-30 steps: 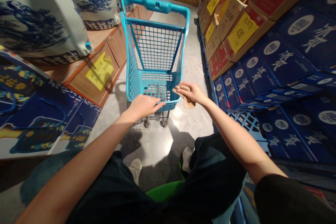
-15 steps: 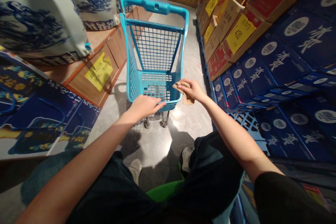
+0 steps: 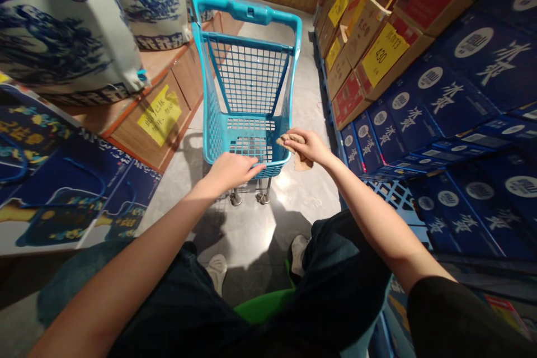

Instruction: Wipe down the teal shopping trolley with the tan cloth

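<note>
A light-blue plastic shopping cart [image 3: 244, 9] stands on the floor in front of me, its near basket rim toward my body. My left hand [image 3: 232, 170] grips that near rim, thumb lying along it and the other fingers hidden beyond the edge. At the basket's near right corner, my right hand [image 3: 309, 146] is closed around a crumpled brown cloth [image 3: 304, 163]. One end of the cloth hangs below the fingers, and another part lies against the cart's rim. Bare mesh shows inside the basket.
Large blue-and-white jars [image 3: 59, 33] line a wooden ledge [image 3: 126, 137] at left, above dark-blue printed boxes [image 3: 54, 179]. Stacked blue cartons [image 3: 436, 89] and brown cartons [image 3: 348, 67] rise at right on a blue pallet [image 3: 392, 193]. Something green [image 3: 264, 305] sits beneath my legs.
My right hand and the cloth have shifted very slightly right and down. My left hand keeps its grip on the rim, and the cart stays in place.
</note>
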Demonstrator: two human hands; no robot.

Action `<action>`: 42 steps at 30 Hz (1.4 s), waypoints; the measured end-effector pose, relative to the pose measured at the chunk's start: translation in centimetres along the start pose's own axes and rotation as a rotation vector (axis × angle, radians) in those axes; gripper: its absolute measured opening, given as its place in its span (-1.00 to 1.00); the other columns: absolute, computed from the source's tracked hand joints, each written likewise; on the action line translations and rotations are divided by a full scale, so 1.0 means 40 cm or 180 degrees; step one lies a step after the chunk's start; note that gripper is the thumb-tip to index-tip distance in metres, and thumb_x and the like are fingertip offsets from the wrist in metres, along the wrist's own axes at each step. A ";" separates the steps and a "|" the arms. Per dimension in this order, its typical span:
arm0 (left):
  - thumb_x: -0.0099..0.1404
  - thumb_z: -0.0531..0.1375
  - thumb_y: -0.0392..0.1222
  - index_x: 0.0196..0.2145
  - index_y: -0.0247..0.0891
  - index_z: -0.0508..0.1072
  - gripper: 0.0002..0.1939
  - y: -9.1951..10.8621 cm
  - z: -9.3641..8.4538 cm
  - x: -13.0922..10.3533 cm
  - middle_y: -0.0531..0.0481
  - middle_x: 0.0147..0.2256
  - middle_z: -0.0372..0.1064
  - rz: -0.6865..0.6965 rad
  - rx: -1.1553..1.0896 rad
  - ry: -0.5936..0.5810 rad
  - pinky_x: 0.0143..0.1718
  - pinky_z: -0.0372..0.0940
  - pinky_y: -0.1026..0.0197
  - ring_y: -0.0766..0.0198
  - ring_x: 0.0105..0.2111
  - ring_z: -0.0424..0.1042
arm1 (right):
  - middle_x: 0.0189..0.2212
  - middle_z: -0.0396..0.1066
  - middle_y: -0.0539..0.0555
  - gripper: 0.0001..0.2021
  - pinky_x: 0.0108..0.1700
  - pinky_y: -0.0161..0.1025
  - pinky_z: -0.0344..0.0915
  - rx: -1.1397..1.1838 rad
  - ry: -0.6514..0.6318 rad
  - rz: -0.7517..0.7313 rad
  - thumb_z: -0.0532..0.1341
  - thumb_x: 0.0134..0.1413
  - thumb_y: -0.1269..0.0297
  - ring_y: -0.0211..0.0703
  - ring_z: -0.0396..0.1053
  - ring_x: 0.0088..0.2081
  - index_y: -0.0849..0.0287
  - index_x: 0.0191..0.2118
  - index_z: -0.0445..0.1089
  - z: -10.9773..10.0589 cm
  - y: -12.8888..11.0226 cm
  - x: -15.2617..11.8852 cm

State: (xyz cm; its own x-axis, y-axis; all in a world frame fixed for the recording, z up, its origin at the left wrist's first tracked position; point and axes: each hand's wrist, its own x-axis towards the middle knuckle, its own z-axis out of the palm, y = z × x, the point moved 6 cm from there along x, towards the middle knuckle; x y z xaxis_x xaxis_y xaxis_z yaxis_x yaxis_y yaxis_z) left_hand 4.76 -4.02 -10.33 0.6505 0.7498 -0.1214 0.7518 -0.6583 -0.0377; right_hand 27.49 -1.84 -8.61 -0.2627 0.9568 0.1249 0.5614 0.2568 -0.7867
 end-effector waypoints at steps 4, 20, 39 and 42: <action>0.70 -0.05 0.17 0.01 -0.19 0.71 -0.41 0.000 0.001 -0.001 -0.22 -0.08 0.74 -0.0025 -0.0059 -0.0006 -0.23 0.35 0.08 -0.12 -0.05 0.72 | -0.28 0.56 0.07 -0.51 -0.14 -0.18 0.30 0.0044 -0.0737 0.0005 0.36 0.21 -0.23 -0.08 0.43 -0.24 0.19 -0.19 0.57 0.030 -0.009 -0.011; 0.69 -0.09 0.20 -0.02 -0.18 0.70 -0.37 -0.001 0.004 -0.005 -0.22 -0.14 0.74 -0.0016 -0.0040 0.0060 -0.26 0.32 0.10 -0.10 -0.07 0.72 | -0.31 0.55 0.05 -0.52 -0.16 -0.19 0.32 0.0041 -0.1034 0.0115 0.39 0.16 -0.19 -0.11 0.42 -0.27 0.22 -0.18 0.59 0.036 -0.017 -0.011; 0.69 -0.06 0.18 -0.02 -0.20 0.71 -0.39 -0.005 0.003 0.001 -0.24 -0.10 0.74 -0.0015 -0.0067 0.0030 -0.23 0.35 0.08 -0.14 -0.07 0.72 | -0.16 0.64 0.14 -0.51 -0.01 -0.13 0.36 0.0233 0.0033 0.0081 0.34 0.21 -0.21 0.01 0.50 -0.12 0.18 -0.11 0.60 0.016 0.013 0.014; 0.70 -0.07 0.17 -0.01 -0.19 0.70 -0.39 -0.004 0.004 0.001 -0.23 -0.09 0.74 -0.0002 -0.0013 -0.0019 -0.23 0.36 0.07 -0.16 -0.05 0.72 | -0.12 0.64 0.16 -0.51 0.06 -0.09 0.36 0.0259 0.0455 0.0124 0.32 0.21 -0.22 0.03 0.51 -0.08 0.16 -0.11 0.58 0.008 0.022 0.026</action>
State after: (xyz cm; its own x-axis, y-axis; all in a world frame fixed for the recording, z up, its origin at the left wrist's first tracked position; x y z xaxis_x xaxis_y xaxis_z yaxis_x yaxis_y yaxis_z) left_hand 4.65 -3.88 -10.48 0.6492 0.7499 -0.1274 0.7527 -0.6574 -0.0338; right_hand 27.45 -0.68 -9.36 -0.1244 0.9769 0.1736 0.5021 0.2129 -0.8382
